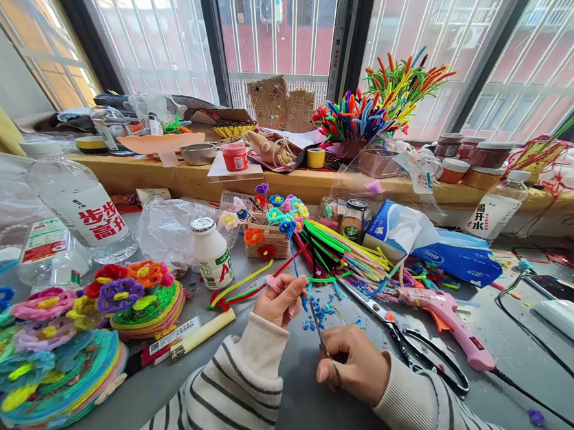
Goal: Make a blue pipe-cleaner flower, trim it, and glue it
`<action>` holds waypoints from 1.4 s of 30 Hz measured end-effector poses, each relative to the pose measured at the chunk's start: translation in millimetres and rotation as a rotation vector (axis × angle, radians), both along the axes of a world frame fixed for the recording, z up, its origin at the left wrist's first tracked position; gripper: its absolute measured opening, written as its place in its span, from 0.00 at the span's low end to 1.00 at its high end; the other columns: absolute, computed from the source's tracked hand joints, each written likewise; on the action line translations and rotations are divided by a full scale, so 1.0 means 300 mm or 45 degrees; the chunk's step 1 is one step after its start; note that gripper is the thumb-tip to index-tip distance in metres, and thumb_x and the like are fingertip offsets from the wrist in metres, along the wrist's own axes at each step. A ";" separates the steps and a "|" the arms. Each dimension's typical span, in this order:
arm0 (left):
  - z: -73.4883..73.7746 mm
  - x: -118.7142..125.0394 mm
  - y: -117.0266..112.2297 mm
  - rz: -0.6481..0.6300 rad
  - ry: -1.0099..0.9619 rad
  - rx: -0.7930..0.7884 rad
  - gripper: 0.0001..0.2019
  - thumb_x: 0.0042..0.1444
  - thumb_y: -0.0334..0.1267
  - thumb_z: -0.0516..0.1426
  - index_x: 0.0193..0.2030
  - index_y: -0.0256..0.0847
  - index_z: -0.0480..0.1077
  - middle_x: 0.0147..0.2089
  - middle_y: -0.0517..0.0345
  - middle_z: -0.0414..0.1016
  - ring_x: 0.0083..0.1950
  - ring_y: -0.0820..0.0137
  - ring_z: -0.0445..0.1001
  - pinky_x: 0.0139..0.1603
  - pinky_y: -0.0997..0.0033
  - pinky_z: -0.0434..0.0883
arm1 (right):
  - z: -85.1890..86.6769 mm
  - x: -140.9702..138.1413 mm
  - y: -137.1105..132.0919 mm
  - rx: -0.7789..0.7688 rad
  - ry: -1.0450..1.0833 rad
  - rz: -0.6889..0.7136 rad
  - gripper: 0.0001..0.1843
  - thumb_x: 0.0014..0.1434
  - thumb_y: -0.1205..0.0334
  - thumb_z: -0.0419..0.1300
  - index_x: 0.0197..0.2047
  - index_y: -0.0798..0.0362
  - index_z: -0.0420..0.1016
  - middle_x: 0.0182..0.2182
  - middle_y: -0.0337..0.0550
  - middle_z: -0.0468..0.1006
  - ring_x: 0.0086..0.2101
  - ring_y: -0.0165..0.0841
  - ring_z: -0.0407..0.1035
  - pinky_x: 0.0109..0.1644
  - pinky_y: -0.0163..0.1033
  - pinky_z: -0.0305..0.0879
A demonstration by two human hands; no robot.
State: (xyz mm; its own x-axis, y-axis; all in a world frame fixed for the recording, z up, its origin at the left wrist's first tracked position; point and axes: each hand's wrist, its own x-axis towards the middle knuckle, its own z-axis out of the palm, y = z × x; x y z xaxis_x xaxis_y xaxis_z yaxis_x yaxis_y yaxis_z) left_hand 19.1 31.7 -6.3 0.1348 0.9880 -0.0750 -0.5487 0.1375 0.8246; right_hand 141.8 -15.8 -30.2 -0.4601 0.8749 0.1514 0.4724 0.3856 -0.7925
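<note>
Near the table's middle, my left hand (282, 299) pinches a blue pipe cleaner (295, 257) that stands up from the fingers. My right hand (352, 363) grips a small pair of scissors (317, 322), with fingers in the handles and the blades pointing up beside the left fingertips. Whether the blades touch the pipe cleaner I cannot tell. Blue fuzzy clippings (328, 308) lie scattered on the grey table (303, 405) behind the hands. Further back, a small woven basket (275, 243) holds several fuzzy flowers (287, 210).
To the right lie large black-handled scissors (396, 328) and a pink glue gun (451, 318) with its cord. Bundled pipe cleaners (347, 247) spread behind. A white bottle (210, 255), a glue stick (204, 333) and flower-topped stacked discs (66, 378) are on the left.
</note>
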 end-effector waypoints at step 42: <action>-0.005 -0.010 0.017 -0.058 -0.124 -0.015 0.10 0.26 0.38 0.62 0.18 0.35 0.69 0.12 0.65 0.66 0.07 0.87 0.53 0.07 0.85 0.45 | 0.008 -0.001 -0.010 -0.081 0.142 0.095 0.34 0.42 0.35 0.39 0.06 0.57 0.57 0.07 0.36 0.56 0.14 0.23 0.54 0.19 0.29 0.50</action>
State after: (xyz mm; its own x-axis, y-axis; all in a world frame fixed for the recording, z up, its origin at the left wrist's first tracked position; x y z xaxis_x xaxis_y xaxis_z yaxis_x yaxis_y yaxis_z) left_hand 16.1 36.8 -7.7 0.1868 0.9798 -0.0708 -0.6192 0.1734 0.7659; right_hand 141.4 -18.8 -27.7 -0.5076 0.8484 0.1503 0.3521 0.3635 -0.8625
